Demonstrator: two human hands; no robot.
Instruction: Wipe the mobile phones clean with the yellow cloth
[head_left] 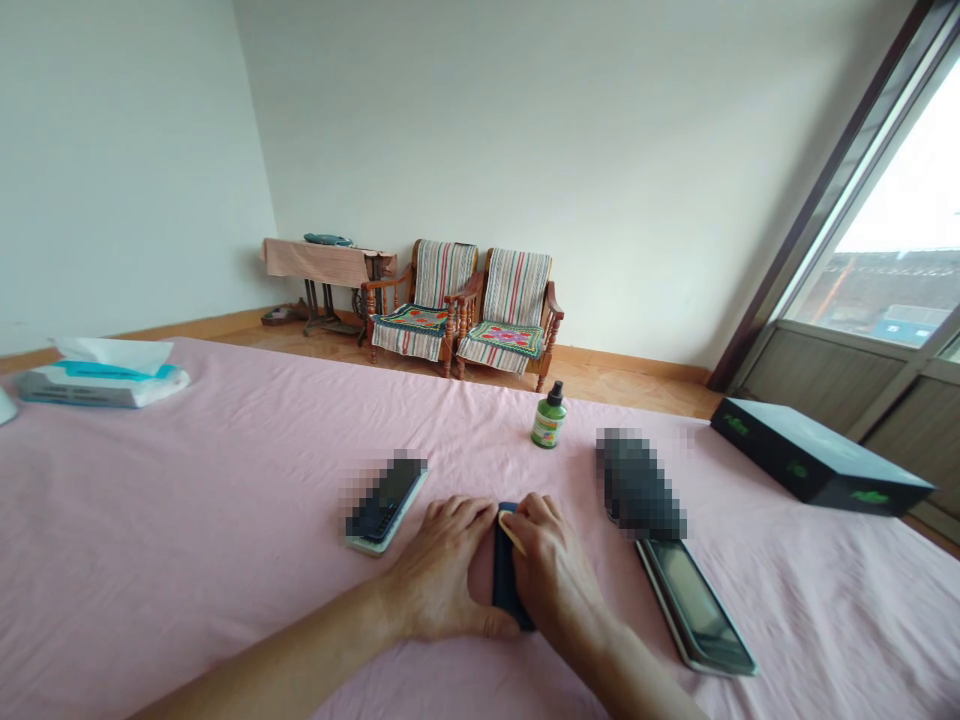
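Note:
Both my hands rest on a pink cloth-covered table point(187, 520) around a dark phone point(504, 590) lying flat between them. My left hand point(442, 580) lies on the phone's left side, fingers curled over its edge, thumb along its near end. My right hand point(555, 575) covers the phone's right side and pinches a small pale strip point(512, 533) against the phone's top. Most of the phone is hidden under the hands.
A second phone point(386, 505) lies to the left, a third point(697, 605) to the right beyond a blurred dark object point(641, 485). A green bottle point(549, 416) stands behind. A black box point(817, 455) sits far right, a tissue pack point(105, 375) far left.

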